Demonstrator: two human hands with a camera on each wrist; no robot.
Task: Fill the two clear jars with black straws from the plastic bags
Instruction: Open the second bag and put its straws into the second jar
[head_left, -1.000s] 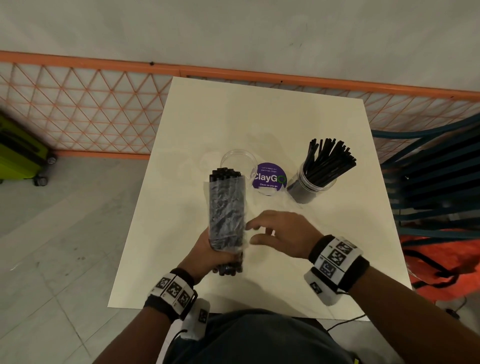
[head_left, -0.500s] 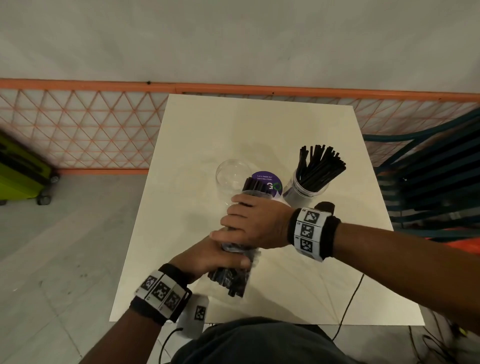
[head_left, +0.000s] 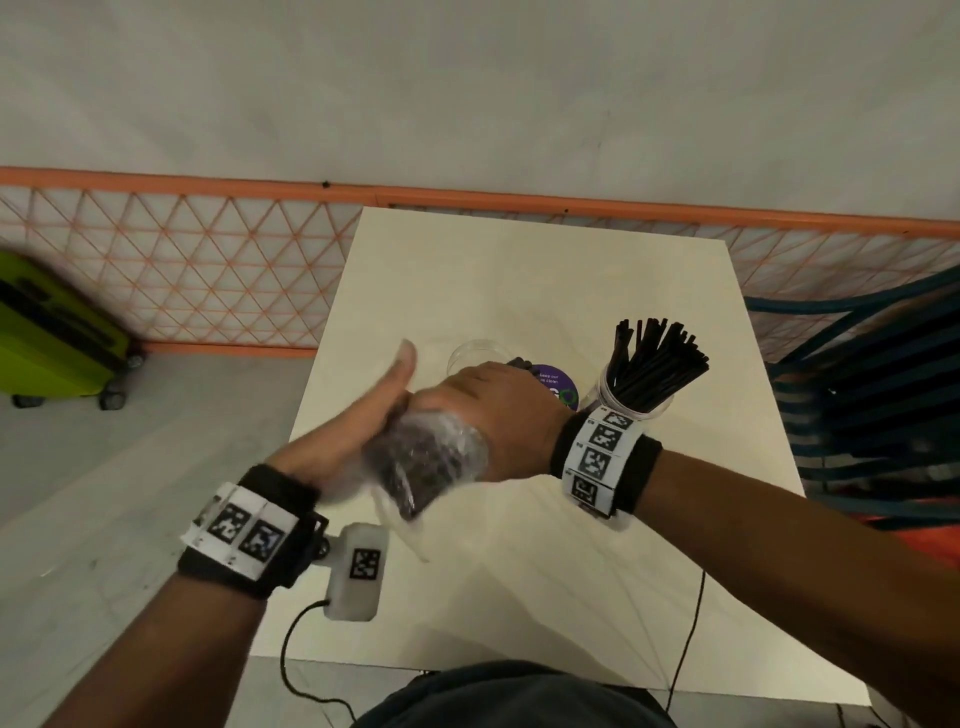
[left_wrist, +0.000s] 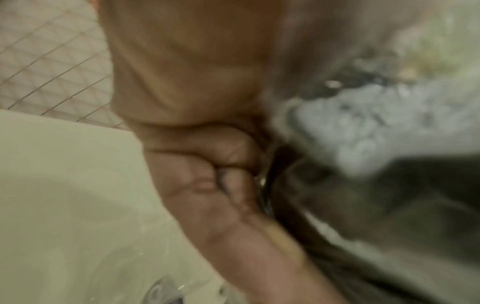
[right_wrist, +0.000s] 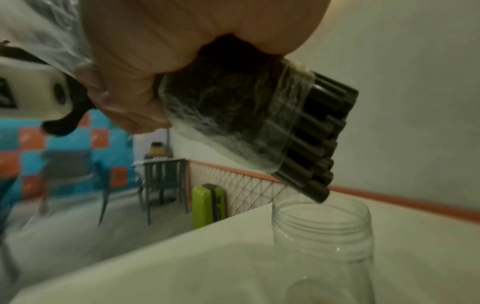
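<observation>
Orange lattice fence (head_left: 171, 270), green suitcase (head_left: 52, 338) beyond; right hand (head_left: 498, 410) hides jar (head_left: 475, 356)

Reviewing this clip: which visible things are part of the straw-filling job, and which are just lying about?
Part of the job:
- bag of black straws, gripped by the right hand
- left hand, flat against the bag
- empty clear jar, under the bag's open end
- filled jar of straws

Just lying about:
- purple round sticker on the table
- green suitcase
- stacked chairs
</observation>
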